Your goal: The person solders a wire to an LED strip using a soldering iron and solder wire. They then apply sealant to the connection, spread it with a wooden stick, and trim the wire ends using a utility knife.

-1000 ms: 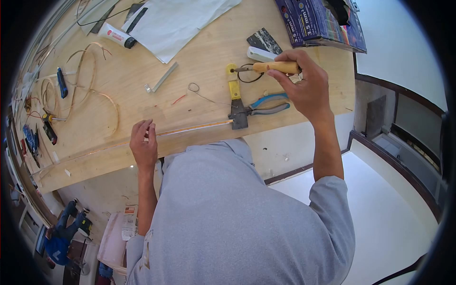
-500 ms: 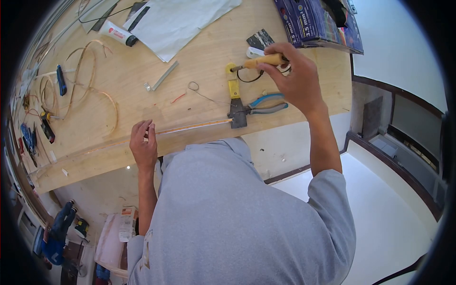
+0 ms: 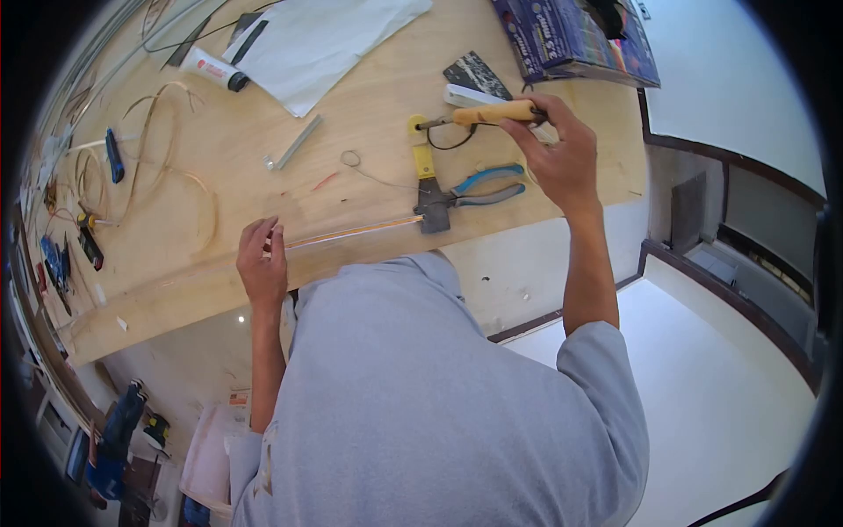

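Head view — right grip (image 3: 562, 156) pinching wooden handle (image 3: 492, 112) — left grip (image 3: 262, 265) at strip (image 3: 360, 231), closure unclear.

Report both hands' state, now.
Left hand: fingers curled at the thin strip; grip cannot be told.
Right hand: closed on the wooden-handled soldering iron.

Bare desk (image 3: 250, 180) between coiled strips (image 3: 213, 204) and metal channel (image 3: 300, 142) gives my left hand (image 3: 263, 263) a passage away from me. Rightward, the thin wire (image 3: 373, 176) and black tool head (image 3: 434, 211) obstruct. Pliers (image 3: 487, 173) lie near my right wrist; the wooden-handled tool (image 3: 496, 112) in my right hand (image 3: 560, 154) bars the room beyond them; purple box (image 3: 575, 44) stands farther off.
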A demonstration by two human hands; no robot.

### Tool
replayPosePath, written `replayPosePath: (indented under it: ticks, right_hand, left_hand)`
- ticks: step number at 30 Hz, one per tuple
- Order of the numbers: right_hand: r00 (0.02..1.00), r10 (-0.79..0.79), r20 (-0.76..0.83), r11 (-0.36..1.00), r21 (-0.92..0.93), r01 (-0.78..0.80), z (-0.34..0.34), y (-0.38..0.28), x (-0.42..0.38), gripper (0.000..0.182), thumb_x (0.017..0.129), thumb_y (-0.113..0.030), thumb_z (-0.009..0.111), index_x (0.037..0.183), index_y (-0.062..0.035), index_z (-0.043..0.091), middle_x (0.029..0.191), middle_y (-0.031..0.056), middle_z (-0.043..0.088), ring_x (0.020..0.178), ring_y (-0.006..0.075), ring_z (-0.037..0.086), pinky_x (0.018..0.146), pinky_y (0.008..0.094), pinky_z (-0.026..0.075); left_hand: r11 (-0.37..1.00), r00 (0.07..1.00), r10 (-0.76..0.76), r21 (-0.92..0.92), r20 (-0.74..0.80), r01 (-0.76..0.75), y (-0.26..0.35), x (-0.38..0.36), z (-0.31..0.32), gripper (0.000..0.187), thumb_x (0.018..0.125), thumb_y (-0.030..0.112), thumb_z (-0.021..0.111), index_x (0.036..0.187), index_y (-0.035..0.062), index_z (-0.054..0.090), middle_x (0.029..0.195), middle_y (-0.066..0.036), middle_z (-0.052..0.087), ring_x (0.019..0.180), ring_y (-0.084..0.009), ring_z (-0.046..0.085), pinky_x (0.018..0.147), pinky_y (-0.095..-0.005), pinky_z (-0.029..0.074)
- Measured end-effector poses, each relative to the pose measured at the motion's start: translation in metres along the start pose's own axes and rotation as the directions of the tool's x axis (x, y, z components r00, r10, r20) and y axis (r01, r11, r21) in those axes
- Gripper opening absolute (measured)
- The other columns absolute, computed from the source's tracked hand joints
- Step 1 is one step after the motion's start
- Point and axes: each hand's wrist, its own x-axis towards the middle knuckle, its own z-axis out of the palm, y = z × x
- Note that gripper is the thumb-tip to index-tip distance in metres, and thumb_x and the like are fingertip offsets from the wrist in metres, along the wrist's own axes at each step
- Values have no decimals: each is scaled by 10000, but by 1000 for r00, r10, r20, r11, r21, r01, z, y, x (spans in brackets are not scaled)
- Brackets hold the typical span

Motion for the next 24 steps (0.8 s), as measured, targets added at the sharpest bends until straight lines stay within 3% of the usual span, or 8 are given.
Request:
replayPosePath:
  ticks: [6,8,11,14,17,18,21,24]
  right_hand:
    - [941,-109,-319,994,-20,109,-56,-1,-6,270,856,-104,737,1083,-40,605,955,71,685,832,166,663,789,288,517]
    - [906,33,-422,965,251,82,-90,-4,-19,250,918,-2,633,1157,10,559,1025,105,662,911,168,658,835,298,528]
    - [802,139,-581,898,415,145,-124,8,-36,282,940,14,573,1212,41,505,1025,169,658,889,243,682,846,342,548]
    - [794,222,-566,917,399,28,-144,38,-64,278,943,12,562,1213,38,501,1036,203,659,905,290,689,874,376,559]
    - [670,418,-614,792,608,63,-151,60,-77,275,948,-18,543,1216,33,507,1100,254,647,937,310,680,920,423,554]
    - [673,385,-632,723,659,205,-163,75,-82,323,949,-53,557,1248,55,501,1111,259,651,1001,316,666,961,417,528]
    - [743,396,-540,325,839,436,-203,110,-87,363,949,-92,578,1247,102,500,1153,240,641,1068,312,640,1017,400,493]
    - [796,288,-533,646,722,249,-200,115,-64,427,954,-107,609,1299,98,465,1245,219,588,1134,312,599,1045,405,471]
  left_hand:
    - [999,998,49,-8,39,-49,7,1,4,157,924,66,640,1056,11,702,1029,-104,665,775,-170,633,630,-277,518]
    - [998,996,64,-17,69,-63,13,3,8,155,921,61,639,1054,10,701,1025,-107,664,782,-175,637,633,-279,521]
    - [994,987,106,-34,123,-103,19,3,14,156,920,60,637,1052,9,701,1016,-112,664,794,-179,638,637,-280,519]
    - [985,972,171,-29,160,-168,22,6,16,160,927,80,629,1047,1,698,1007,-124,663,806,-187,633,646,-282,517]
    - [986,972,166,6,164,-169,25,8,13,156,916,60,632,1048,8,697,1002,-137,655,795,-219,652,639,-302,543]
    - [989,977,143,3,160,-145,26,8,11,155,919,65,630,1048,10,698,1010,-133,654,792,-221,656,646,-304,547]
    - [991,984,136,-13,112,-135,12,5,5,154,927,79,630,1048,8,693,1004,-126,651,794,-218,664,636,-306,549]
    - [988,987,152,16,51,-153,-6,0,-5,144,880,36,637,1013,0,682,991,-156,645,847,-301,655,743,-375,540]
